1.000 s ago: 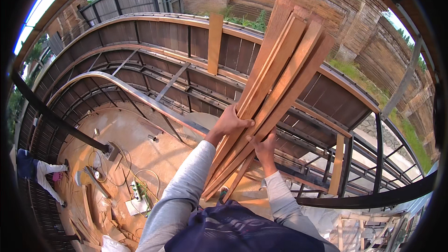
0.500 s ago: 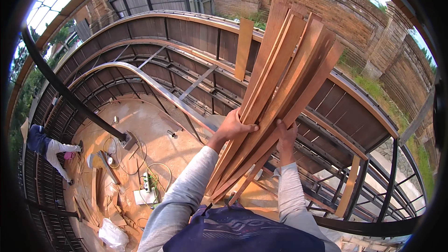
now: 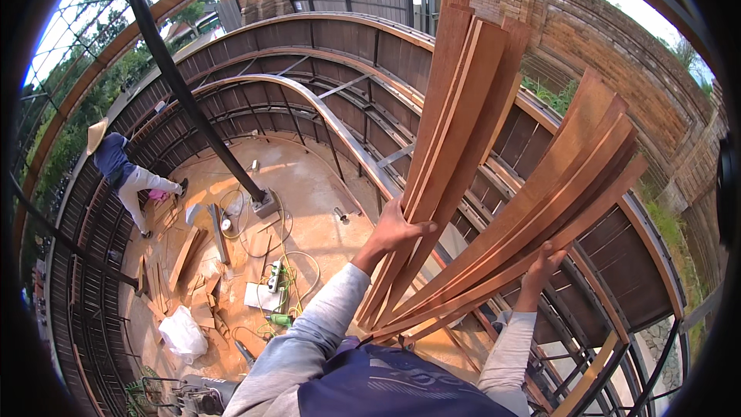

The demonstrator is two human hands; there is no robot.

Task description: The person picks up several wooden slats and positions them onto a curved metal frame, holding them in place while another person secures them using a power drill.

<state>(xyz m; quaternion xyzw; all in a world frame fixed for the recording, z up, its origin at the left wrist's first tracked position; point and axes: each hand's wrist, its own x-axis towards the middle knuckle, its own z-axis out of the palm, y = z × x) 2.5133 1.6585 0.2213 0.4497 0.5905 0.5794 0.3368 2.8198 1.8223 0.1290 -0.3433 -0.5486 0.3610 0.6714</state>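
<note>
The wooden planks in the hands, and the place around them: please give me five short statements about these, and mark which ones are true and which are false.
1. The left hand grips a group of wooden planks. True.
2. All the planks are pressed together in one bundle. False: they are parted into two groups, with a gap that widens toward the upper ends.
3. The right hand is away from the planks. False: it is on the outer edge of the right-hand group.
4. Another person in a wide pale hat is at the left of the view. True.
5. A white plastic bag hangs from the railing. False: it lies on the floor.
</note>
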